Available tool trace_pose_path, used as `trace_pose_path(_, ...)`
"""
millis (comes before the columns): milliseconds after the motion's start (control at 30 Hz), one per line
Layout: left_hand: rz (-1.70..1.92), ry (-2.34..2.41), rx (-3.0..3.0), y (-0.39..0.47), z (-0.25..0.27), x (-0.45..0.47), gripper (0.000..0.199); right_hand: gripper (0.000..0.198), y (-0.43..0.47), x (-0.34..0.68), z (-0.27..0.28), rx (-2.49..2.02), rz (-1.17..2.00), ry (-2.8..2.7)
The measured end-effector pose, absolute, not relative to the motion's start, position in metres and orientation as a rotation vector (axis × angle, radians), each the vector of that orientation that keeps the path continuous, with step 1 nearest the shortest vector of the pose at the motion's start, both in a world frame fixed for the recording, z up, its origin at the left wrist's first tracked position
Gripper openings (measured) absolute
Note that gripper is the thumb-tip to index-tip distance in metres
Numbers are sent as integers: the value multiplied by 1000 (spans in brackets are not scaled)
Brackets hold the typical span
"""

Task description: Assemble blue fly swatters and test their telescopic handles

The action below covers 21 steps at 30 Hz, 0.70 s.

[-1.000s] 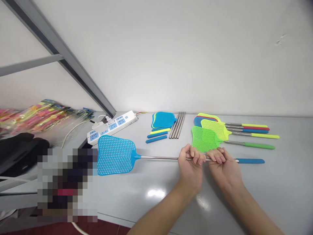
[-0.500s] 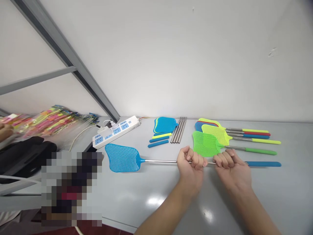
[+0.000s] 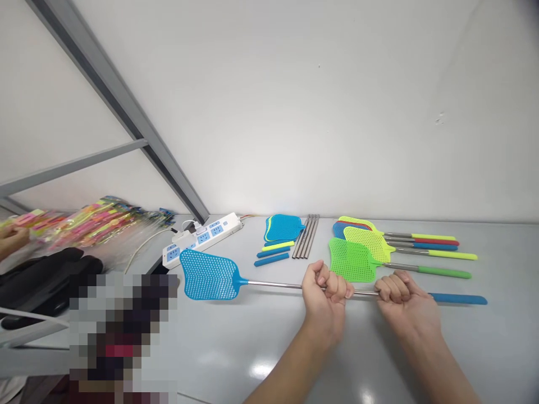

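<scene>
A blue fly swatter with a long metal rod and a blue grip is held level across the table by both fists. My left hand is closed around the rod, on the side nearer the mesh head. Closer to the blue grip, my right hand also wraps the rod. A short stretch of bare metal shows between the two. Just behind my hands lies a green fly swatter, with yellow fly swatters and red and blue ones partly hidden beneath.
Loose blue swatter heads, metal rods and coloured grips lie near the wall. A white power strip sits left of them. Bagged colourful items and another person's hand are at far left.
My right hand has shifted slightly right along with the blue grip, and the bare rod between my hands looks longer. The whole view has also tilted a little.
</scene>
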<state>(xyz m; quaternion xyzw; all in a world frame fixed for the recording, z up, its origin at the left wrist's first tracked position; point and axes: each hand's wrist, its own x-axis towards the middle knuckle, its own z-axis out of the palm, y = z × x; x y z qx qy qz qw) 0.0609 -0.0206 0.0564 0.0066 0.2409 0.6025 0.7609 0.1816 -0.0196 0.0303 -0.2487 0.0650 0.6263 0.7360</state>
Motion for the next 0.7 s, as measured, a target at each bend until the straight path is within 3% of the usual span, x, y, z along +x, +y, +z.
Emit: trace_pose_path(700,1323,505,48,-19,52,52,34,27,-20,176,36,-583,1372,153)
